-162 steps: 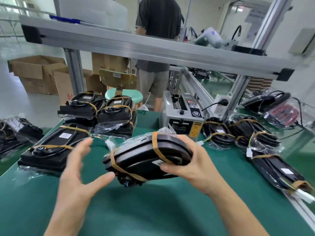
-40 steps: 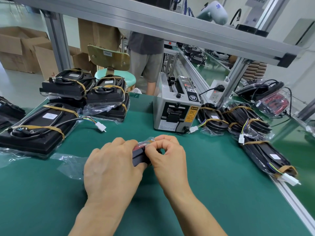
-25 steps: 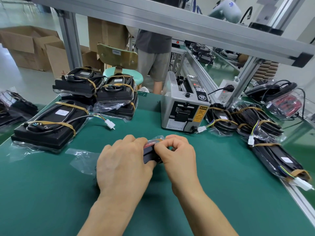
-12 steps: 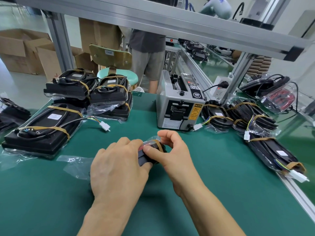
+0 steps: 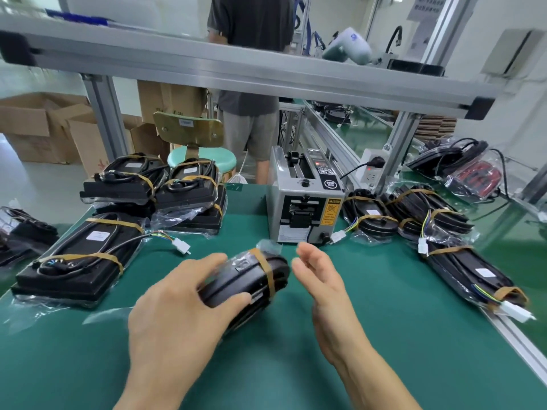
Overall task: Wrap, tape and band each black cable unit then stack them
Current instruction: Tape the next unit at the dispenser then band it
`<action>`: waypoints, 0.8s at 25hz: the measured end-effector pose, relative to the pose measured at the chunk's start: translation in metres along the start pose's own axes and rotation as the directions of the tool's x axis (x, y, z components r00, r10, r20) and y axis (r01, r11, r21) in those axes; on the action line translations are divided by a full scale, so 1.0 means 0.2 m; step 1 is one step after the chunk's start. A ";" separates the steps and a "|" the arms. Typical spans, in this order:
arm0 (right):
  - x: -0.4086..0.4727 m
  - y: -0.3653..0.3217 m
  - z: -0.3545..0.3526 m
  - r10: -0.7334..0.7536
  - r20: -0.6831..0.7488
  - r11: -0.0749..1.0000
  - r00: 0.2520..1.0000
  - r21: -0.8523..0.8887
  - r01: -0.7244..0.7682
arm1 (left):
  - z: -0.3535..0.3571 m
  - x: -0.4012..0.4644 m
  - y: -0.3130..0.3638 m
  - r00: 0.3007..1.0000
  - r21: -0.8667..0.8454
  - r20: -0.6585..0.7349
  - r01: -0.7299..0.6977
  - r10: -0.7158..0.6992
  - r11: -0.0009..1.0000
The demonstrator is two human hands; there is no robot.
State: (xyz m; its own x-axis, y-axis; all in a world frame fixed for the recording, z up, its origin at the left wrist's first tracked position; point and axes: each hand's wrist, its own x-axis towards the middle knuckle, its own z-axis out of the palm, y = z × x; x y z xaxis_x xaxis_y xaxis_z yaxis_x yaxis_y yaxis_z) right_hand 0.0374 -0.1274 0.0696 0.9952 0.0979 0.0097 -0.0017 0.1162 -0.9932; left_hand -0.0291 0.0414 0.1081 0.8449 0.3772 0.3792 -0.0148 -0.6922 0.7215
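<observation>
A black cable unit wrapped in clear plastic film (image 5: 251, 279) lies on the green bench mat (image 5: 384, 335) at the centre, with a tan rubber band (image 5: 265, 272) round its far end. The left hand (image 5: 174, 315) covers its near end, fingers curled over the top and thumb pressed on its side, so it holds the unit. The right hand (image 5: 322, 279) stands just beside the unit's banded end, apart from it, fingers spread and holding nothing. Behind the unit sits a grey metal tape dispenser machine (image 5: 305, 208). To the left lies a flat banded black unit with a white plug (image 5: 80, 258), and behind that a stack of banded black units (image 5: 165, 190). More bagged black units (image 5: 429, 223) lie to the right.
</observation>
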 end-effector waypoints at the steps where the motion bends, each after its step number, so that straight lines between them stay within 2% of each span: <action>1: -0.01 0.02 -0.05 -0.010 0.008 1.000 1.000 0.009 0.010 | -0.02 0.02 -0.04 0.999 -0.237 0.016 0.041 -0.039 0.971; 3: -0.05 0.05 -0.11 -0.016 0.120 1.000 0.993 0.005 0.016 | -0.06 0.04 -0.09 0.995 -0.623 0.078 0.101 -0.067 0.776; 4: -0.06 0.05 -0.12 -0.033 0.190 0.999 0.981 0.000 0.034 | -0.07 0.05 -0.10 0.995 -0.726 0.095 0.098 -0.043 0.680; 7: -0.08 0.03 -0.13 -0.137 0.272 0.991 0.952 0.033 0.133 | -0.03 0.04 -0.13 0.995 -0.849 0.098 0.068 0.031 0.523; 9: -0.09 -0.02 -0.12 -0.182 0.331 0.983 0.926 0.087 0.162 | 0.01 0.02 -0.15 0.996 -0.896 0.093 0.078 0.014 0.436; 11: -0.11 -0.10 -0.10 -0.237 0.460 0.971 0.856 0.111 0.210 | 0.02 0.01 -0.14 0.995 -0.924 0.100 0.093 -0.002 0.372; 13: -0.14 -0.16 -0.06 -0.308 0.543 0.950 0.781 0.135 0.281 | 0.03 -0.01 -0.14 0.992 -0.928 0.119 0.095 0.043 0.361; 15: -0.16 -0.20 -0.04 -0.343 0.476 0.939 0.810 0.195 0.283 | 0.00 -0.02 -0.15 0.979 -0.939 0.175 0.133 0.106 0.317; 16: -0.17 -0.20 -0.03 -0.361 0.419 0.929 0.833 0.237 0.283 | -0.03 -0.01 -0.11 0.957 -0.935 0.229 0.164 0.180 0.315; 17: -0.18 -0.20 -0.03 -0.390 0.372 0.914 0.842 0.270 0.304 | -0.05 -0.01 -0.09 0.920 -0.923 0.261 0.149 0.292 0.354; 18: -0.19 -0.20 -0.02 -0.424 0.333 0.898 0.842 0.277 0.342 | -0.06 0.01 -0.06 0.899 -0.885 0.296 0.131 0.324 0.448; 20: -0.19 -0.18 0.01 -0.452 0.207 0.882 0.868 0.246 0.401 | -0.08 -0.02 -0.16 0.912 -0.804 0.328 0.132 0.247 0.580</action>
State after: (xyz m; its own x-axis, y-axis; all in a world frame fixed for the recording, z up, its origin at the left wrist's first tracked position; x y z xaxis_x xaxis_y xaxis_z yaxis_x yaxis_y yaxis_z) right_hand -0.0012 -0.1343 0.1058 0.8440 0.2366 0.4813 0.3735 0.3847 -0.8441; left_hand -0.0414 0.0709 0.0931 0.9422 -0.0289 0.3337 -0.3265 0.1431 0.9343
